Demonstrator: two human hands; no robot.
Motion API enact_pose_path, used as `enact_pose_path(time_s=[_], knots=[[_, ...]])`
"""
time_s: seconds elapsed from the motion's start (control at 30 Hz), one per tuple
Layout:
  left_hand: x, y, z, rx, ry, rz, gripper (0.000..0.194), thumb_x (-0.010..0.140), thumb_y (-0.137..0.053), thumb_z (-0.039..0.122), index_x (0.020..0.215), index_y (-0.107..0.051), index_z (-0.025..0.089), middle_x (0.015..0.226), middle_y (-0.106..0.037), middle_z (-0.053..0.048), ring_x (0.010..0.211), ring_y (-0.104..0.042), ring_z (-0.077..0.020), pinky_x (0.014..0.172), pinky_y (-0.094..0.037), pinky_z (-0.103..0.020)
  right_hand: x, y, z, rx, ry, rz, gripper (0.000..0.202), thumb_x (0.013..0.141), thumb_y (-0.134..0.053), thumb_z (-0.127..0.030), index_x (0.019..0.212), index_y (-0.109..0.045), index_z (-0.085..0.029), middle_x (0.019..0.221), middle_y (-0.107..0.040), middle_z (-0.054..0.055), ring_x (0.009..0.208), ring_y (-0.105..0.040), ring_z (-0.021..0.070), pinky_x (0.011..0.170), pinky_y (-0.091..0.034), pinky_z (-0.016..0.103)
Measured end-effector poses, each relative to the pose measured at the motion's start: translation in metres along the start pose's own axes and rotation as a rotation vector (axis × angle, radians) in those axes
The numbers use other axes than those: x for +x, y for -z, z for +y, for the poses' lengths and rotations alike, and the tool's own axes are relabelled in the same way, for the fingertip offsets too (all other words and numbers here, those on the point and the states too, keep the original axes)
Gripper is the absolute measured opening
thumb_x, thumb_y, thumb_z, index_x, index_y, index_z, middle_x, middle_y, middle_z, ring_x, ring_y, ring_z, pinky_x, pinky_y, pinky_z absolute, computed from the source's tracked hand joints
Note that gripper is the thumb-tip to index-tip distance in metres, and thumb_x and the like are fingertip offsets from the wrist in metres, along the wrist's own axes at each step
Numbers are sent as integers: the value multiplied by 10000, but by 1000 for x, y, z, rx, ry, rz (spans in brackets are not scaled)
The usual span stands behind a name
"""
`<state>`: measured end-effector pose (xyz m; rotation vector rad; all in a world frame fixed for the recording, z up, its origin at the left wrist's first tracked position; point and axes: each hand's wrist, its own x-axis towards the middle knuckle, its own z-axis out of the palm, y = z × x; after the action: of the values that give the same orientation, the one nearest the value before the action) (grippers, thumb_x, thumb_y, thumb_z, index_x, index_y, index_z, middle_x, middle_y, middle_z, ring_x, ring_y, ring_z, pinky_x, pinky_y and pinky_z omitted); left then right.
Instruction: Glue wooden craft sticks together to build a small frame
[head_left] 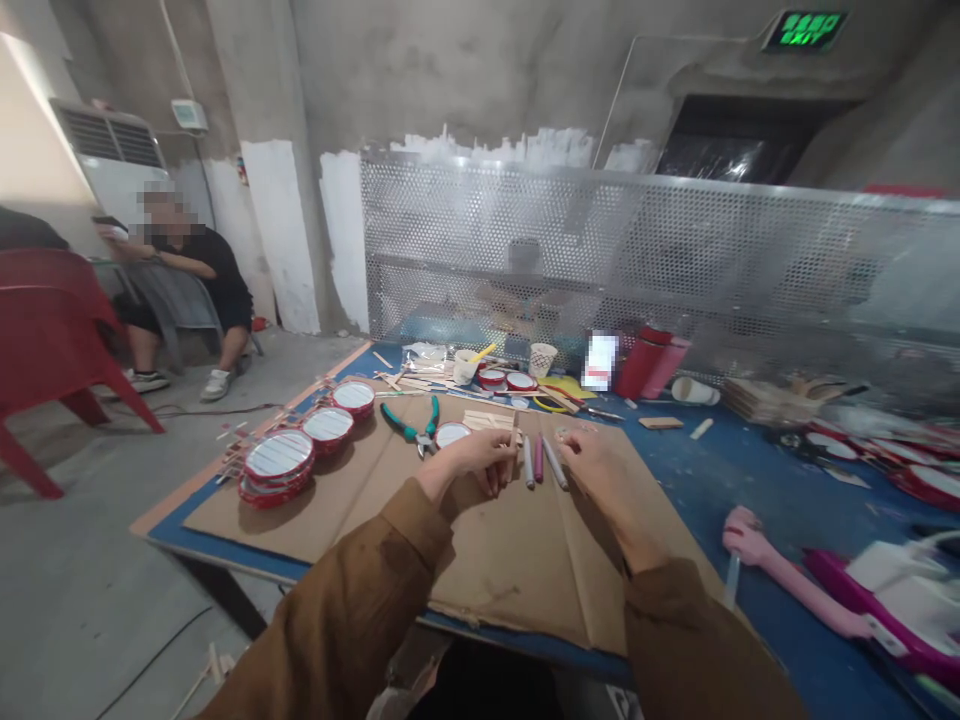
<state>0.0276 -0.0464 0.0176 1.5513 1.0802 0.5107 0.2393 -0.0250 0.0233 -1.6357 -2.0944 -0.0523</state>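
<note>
On a brown cardboard sheet [502,570] lie two grey pens [529,462] and a purple pen [539,458], side by side between my hands. My left hand [474,462] is closed just left of them, with a slim pale stick-like thing [513,456] at its fingertips, too blurred to name. To the right of the pens, my right hand [600,475] is pinched closed beside the rightmost grey one; what its fingertips hold, if anything, cannot be made out. Pale wooden strips [491,424] and a small red-rimmed drum [452,435] lie behind my left hand.
Green-handled pliers [411,428] and several red-rimmed drums [279,455] sit at left. Paper cups [542,359], a lit phone [600,360] and a red bottle [643,362] stand along a perforated metal screen [465,220]. A pink glue gun [795,580] lies right. A person sits far left.
</note>
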Motion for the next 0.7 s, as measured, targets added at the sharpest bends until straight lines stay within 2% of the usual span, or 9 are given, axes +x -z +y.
enact_pose_path(time_s=[0.23,0.43,0.53,0.7], knots=[[-1,0,0,-8,-25,-11,109,921,-411,288,930,-444,184,565,-583,32,429,-597,-131,435,-515,-242,-6,-3,-23,-77,115,-37,182,858,-506,-190,806,-680,-186,832,-663,61,782,-546,177,656,-306,267],[-1,0,0,14,-8,5,179,918,-431,351,972,-450,182,579,-585,23,435,-599,-132,446,-505,-232,-8,0,-28,-165,286,-206,205,849,-561,-182,733,-721,-232,831,-658,53,853,-540,198,729,-313,277],[0,0,0,23,12,4,223,921,-438,390,1000,-455,182,586,-588,16,447,-606,-141,445,-505,-238,-9,-1,-30,-293,324,-188,150,857,-590,-234,810,-731,-220,899,-666,83,913,-541,235,773,-312,310],[1,0,-1,12,22,11,213,929,-431,390,986,-442,185,585,-585,24,454,-613,-139,456,-515,-244,-11,1,-34,-402,382,-146,132,872,-577,-220,930,-691,-186,967,-665,125,955,-557,267,828,-308,356]])
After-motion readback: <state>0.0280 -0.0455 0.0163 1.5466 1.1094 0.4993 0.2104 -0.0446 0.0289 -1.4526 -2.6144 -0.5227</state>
